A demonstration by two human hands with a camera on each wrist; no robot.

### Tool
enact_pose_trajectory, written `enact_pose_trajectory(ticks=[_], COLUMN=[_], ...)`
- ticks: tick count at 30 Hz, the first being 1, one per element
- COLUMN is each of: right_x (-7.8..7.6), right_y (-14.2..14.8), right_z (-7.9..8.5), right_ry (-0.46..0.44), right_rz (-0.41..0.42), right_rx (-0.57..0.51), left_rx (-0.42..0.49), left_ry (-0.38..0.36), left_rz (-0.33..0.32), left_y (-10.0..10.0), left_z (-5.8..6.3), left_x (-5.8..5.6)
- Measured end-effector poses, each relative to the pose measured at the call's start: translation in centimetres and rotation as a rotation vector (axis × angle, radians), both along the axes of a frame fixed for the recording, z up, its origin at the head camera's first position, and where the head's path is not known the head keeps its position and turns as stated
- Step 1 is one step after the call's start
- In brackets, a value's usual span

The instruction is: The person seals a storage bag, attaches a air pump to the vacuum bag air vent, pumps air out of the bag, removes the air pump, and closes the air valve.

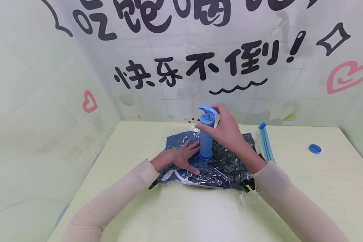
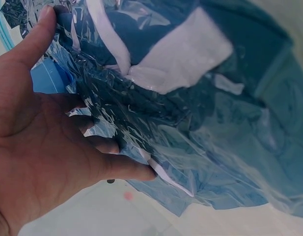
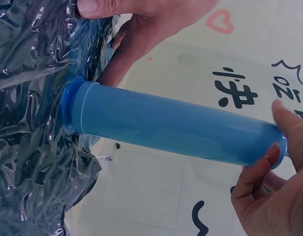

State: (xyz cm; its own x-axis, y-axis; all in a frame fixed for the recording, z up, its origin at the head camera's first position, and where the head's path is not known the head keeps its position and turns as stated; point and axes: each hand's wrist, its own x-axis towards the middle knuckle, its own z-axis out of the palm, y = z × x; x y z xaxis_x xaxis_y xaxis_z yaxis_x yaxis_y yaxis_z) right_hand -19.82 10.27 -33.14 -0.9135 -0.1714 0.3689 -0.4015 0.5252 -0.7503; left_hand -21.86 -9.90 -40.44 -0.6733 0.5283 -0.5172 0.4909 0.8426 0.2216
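A vacuum storage bag (image 1: 224,164) of clear, crinkled plastic lies on the table with dark folded cloth and white strips inside. On it stands a blue hand pump (image 1: 206,141), upright, its round base against the bag's plastic. My right hand (image 1: 230,129) holds the pump's top end, with thumb and fingers around the barrel just under the T-shaped handle, as the right wrist view shows at the pump barrel (image 3: 176,123). Beside the base, my left hand (image 1: 183,158) presses on the bag with fingers spread and straight, the fingertips close to the pump.
To the right of the bag lies a blue zip strip (image 1: 266,143) with a slider at its far end. Farther right is a round blue cap (image 1: 315,148). A printed curtain (image 1: 181,97) hangs behind the pale table (image 1: 181,215).
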Motion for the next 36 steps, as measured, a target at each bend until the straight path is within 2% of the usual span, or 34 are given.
enact_pose_trajectory(ticks=[3,6,13,16,18,25,29,32,36], right_x=[0.0,0.0,0.0,0.1,0.1,0.1,0.1,0.1,0.2], right_y=[0.0,0.2,0.6,0.5,0.3,-0.9,-1.2,-1.1,-0.8], right_z=[-0.2,-0.2,-0.1,-0.4,-0.7,-1.7,-2.0,-2.1,-2.0], right_ry=[0.021,0.011,-0.091,-0.118,-0.119,-0.083,-0.037,-0.014,-0.005], right_rz=[-0.032,-0.017,0.167,0.204,0.172,-0.031,-0.094,-0.099,-0.059], right_rx=[0.004,0.013,-0.092,-0.107,-0.074,0.027,0.07,0.072,0.058], left_rx=[0.012,0.017,0.005,0.002,-0.001,0.009,0.011,0.011,0.004], left_ry=[-0.003,-0.004,-0.003,0.002,0.0,-0.003,-0.003,-0.005,0.001], left_rz=[0.005,0.01,0.013,0.013,0.012,0.017,0.012,0.008,0.003], left_y=[-0.1,-0.2,-0.2,-0.1,-0.1,-0.1,-0.1,-0.1,0.0], left_z=[0.0,0.0,0.2,0.2,0.2,0.2,0.2,0.3,0.2], left_x=[0.0,0.0,0.2,0.2,0.3,0.2,0.2,0.3,0.2])
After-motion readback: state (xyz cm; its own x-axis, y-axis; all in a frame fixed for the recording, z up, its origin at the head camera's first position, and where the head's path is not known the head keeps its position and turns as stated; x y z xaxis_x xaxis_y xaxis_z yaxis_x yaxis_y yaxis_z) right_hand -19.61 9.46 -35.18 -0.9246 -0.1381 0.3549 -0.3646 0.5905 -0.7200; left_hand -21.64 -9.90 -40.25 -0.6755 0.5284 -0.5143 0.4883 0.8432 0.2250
